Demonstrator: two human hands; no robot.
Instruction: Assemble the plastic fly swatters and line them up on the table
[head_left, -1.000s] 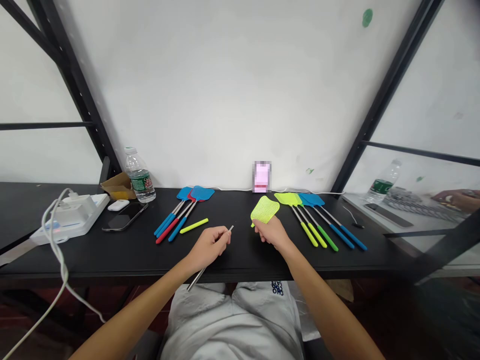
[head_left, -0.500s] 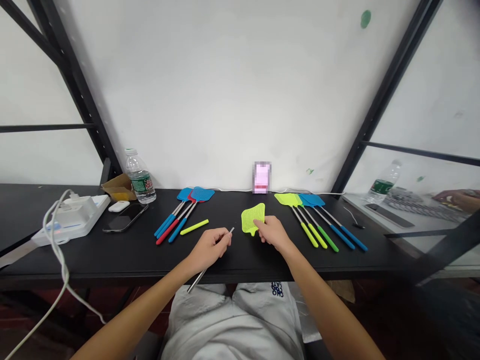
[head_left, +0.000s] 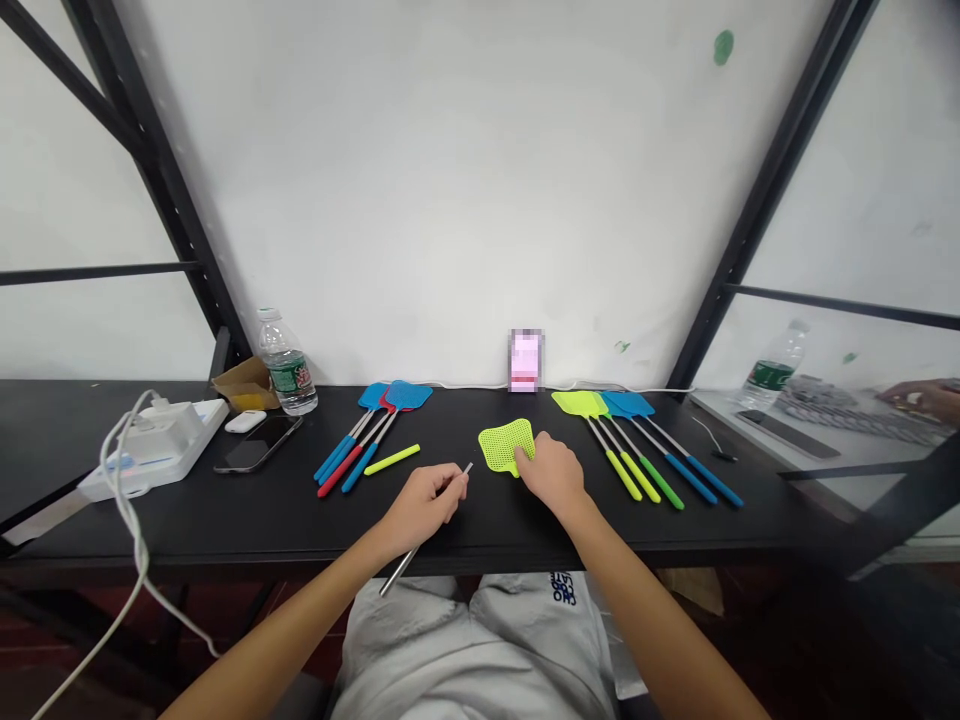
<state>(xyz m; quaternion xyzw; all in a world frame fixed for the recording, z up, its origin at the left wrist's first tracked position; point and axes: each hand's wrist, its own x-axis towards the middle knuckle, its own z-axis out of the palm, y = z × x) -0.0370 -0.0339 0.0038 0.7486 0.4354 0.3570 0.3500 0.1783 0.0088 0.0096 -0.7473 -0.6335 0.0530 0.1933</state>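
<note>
My left hand (head_left: pixel 426 505) is closed round a thin metal rod (head_left: pixel 397 575). One end of the rod pokes out past my fingertips, and the other slants down over the table's front edge. In my right hand (head_left: pixel 553 474) I pinch a yellow-green fly swatter head (head_left: pixel 504 446) by its side. Its short socket points down toward me, apart from the rod. Left of my left hand lies a loose yellow-green handle sleeve (head_left: pixel 392 459). Beyond it are fly swatters with blue and red handles (head_left: pixel 352 460). To the right lie fly swatters with yellow, green and blue handles (head_left: pixel 637 460).
A water bottle (head_left: pixel 289 370), a phone (head_left: pixel 259 443), a white earbud case (head_left: pixel 245 421) and a power strip (head_left: pixel 161 450) with cables stand at the left. Another phone (head_left: pixel 525 360) leans on the back wall. At far right, beyond a black frame post, a person's hand (head_left: pixel 919 398) shows.
The yellow-green swatter head has turned in my right hand and shifted left, so its socket now points down. My left hand still holds the rod. The view has tilted slightly.
</note>
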